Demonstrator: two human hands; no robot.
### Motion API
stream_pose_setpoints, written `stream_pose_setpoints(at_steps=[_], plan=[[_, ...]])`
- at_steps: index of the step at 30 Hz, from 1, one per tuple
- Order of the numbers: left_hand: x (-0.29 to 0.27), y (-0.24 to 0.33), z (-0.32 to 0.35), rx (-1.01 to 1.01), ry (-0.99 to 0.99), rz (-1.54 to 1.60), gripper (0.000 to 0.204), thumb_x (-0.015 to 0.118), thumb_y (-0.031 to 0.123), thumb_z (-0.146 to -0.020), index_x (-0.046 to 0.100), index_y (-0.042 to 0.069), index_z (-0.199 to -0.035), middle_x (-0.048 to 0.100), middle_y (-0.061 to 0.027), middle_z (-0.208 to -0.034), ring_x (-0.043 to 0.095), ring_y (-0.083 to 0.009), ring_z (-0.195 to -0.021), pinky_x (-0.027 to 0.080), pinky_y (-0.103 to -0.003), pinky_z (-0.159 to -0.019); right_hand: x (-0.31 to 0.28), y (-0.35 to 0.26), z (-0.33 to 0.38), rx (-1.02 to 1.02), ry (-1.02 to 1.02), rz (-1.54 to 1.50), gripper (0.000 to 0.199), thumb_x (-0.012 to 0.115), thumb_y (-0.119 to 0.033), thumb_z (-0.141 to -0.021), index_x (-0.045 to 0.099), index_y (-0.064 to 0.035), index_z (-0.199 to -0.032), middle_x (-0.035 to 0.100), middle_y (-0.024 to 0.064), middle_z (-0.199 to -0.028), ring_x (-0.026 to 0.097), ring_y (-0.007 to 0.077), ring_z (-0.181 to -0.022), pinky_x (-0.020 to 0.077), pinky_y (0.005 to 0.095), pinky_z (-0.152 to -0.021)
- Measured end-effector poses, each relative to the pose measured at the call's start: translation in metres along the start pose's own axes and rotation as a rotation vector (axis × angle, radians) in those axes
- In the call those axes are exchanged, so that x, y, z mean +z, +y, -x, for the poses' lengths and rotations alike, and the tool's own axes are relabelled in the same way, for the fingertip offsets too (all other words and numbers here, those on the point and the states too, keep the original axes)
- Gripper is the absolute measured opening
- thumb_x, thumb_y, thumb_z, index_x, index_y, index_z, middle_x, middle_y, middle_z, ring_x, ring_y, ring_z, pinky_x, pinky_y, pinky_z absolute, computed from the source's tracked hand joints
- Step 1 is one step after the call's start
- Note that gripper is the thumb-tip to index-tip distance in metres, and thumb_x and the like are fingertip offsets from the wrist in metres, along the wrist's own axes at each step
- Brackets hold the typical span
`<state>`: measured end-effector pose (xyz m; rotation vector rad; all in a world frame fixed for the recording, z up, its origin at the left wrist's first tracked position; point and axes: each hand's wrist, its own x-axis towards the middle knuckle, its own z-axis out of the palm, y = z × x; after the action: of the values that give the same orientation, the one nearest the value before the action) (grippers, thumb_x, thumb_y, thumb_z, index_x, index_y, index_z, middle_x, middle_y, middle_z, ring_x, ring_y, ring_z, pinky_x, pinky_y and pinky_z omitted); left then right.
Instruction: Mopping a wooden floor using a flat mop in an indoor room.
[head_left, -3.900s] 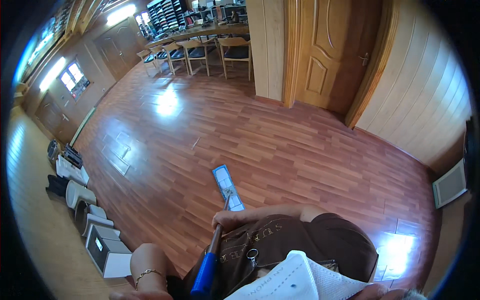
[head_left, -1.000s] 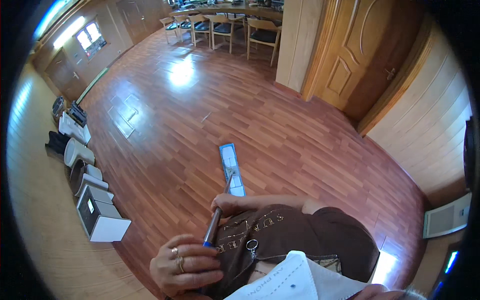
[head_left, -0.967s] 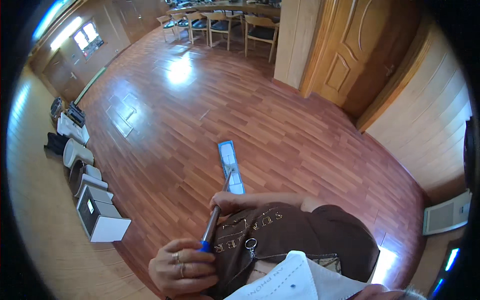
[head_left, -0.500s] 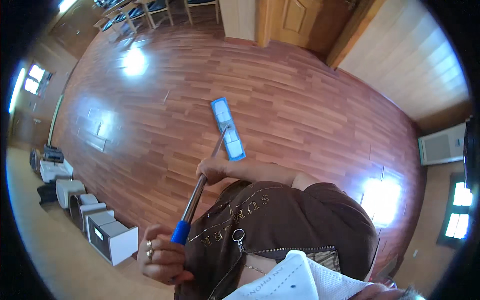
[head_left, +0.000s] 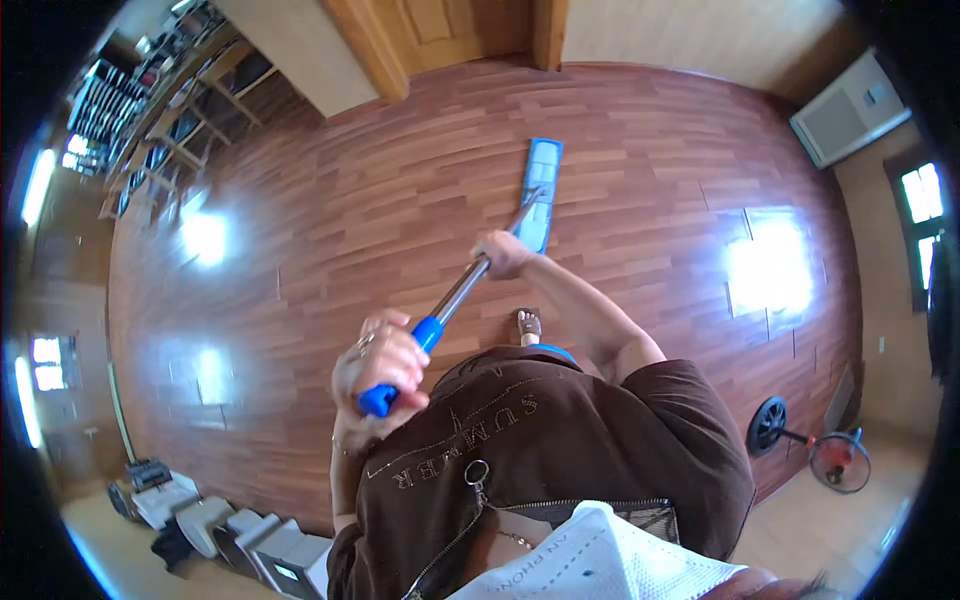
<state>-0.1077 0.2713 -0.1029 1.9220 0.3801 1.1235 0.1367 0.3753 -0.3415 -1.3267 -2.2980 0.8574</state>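
A flat mop (head_left: 541, 196) with a pale blue rectangular head lies against the wood-look floor ahead of me. Its metal pole slants back toward my chest and ends in a blue grip. My left hand (head_left: 383, 362), wearing rings, is wrapped round that blue grip near the pole's top end. Farther down, my right hand (head_left: 503, 254) is closed round the bare metal part of the pole, arm stretched forward. One of my feet, in a brown sandal (head_left: 529, 322), shows just below the mop head.
A wooden door (head_left: 455, 35) stands straight ahead, with chairs and a long table (head_left: 190, 110) at far left. A white boxy unit (head_left: 850, 110) is at the right wall. Lower right are a dark wheel (head_left: 767, 426) and a racket (head_left: 840, 463); white appliances (head_left: 285, 560) line the lower left.
The view has turned right. The mop head has swung farther away and to the right, and both hands have moved forward and right with the pole, still gripping it.
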Motion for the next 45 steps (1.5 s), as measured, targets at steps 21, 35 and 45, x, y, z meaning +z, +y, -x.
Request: stream_pose_setpoints(at_steps=[21, 35, 45], plan=[[0.097, -0.094, -0.056, -0.33, -0.444, 0.345, 0.016, 0.069, -0.005, -0.073, 0.058, 0.007, -0.077, 0.061, -0.0067, -0.094, 0.056, -0.0256, -0.106, 0.043, -0.042, -0.092, -0.034, 0.121, 0.202, 0.474, 0.378, 0.027, 0.013, 0.067, -0.017, -0.07, 0.06, -0.0085, -0.063, 0.059, 0.0165, -0.065, 0.06, 0.0369, -0.065, 0.0459, 0.0448, -0.057], [0.067, -0.026, -0.054, -0.163, -0.185, -0.103, 0.02, 0.074, 0.004, -0.07, 0.055, 0.01, -0.072, 0.062, -0.0037, -0.083, 0.063, -0.0241, -0.091, 0.042, -0.04, -0.086, -0.048, 0.077, 0.085, 0.068, 0.395, 0.148, 0.024, 0.072, -0.027, -0.072, 0.054, -0.0111, -0.074, 0.056, 0.0074, -0.077, 0.055, 0.0294, -0.084, 0.0398, 0.0436, -0.076], [0.058, 0.044, -0.003, -0.175, 0.205, -0.548, 0.015, 0.072, 0.005, -0.068, 0.058, 0.008, -0.072, 0.064, -0.005, -0.078, 0.066, -0.0216, -0.084, 0.042, -0.042, -0.088, 0.007, -0.021, -0.013, -0.148, 0.179, -0.207, 0.032, 0.072, -0.03, -0.076, 0.051, -0.007, -0.083, 0.056, 0.0127, -0.075, 0.056, 0.034, -0.073, 0.0446, 0.0419, -0.065]])
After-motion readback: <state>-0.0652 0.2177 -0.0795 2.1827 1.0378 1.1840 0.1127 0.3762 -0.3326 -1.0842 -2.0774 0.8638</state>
